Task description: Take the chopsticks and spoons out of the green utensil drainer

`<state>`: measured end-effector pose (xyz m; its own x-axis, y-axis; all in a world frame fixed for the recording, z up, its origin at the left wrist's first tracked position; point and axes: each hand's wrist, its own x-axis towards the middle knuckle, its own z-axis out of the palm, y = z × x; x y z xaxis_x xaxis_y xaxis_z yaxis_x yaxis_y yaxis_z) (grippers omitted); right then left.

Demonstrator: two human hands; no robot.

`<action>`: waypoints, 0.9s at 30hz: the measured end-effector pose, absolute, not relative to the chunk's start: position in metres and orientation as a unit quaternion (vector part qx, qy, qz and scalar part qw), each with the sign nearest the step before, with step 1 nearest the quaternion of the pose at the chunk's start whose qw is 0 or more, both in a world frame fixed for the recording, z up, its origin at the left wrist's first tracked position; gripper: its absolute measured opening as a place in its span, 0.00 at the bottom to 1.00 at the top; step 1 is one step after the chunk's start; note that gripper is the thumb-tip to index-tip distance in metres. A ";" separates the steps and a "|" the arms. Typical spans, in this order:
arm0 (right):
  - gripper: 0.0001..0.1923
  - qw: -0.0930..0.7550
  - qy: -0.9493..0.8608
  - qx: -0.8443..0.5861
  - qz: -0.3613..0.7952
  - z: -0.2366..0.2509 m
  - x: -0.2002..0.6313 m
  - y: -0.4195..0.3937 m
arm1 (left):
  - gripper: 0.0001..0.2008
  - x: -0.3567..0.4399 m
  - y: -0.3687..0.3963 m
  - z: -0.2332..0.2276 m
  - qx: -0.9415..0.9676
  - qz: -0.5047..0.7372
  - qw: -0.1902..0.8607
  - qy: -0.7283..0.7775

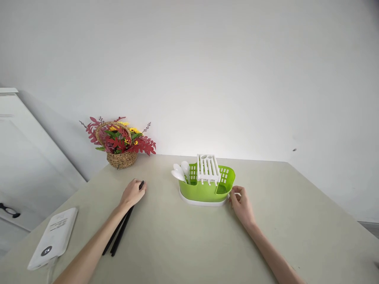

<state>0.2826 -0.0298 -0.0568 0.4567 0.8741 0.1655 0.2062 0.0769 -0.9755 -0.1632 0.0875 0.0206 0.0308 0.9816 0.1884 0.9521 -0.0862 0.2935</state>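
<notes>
My left hand [134,193] is closed around the upper ends of several black chopsticks [122,233], whose other ends fan out low on the tabletop. A green utensil basket [204,193] with a white base and a slotted white rack [208,169] across its top stands in the middle. Several white spoons [182,172] lean in its left compartment, bowls up. At the basket's right end is my right hand [241,201], fingers curled against the lower rim; the fingertips are partly hidden.
A wicker basket of artificial flowers [122,159] stands at the back left near the wall. A white power bank [55,238] with a cable lies at the front left. Beyond the table's left edge is a white cabinet [32,157] with a black handle.
</notes>
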 end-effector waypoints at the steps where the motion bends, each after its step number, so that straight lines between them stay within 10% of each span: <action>1: 0.22 0.590 -0.439 -0.616 0.282 -0.057 0.282 -0.030 | 0.21 -0.164 0.088 0.018 0.716 0.175 0.036 0.675; 27: 0.21 0.576 -0.458 -0.618 0.277 -0.058 0.281 -0.026 | 0.14 -0.154 0.082 -0.002 0.712 0.257 0.006 0.654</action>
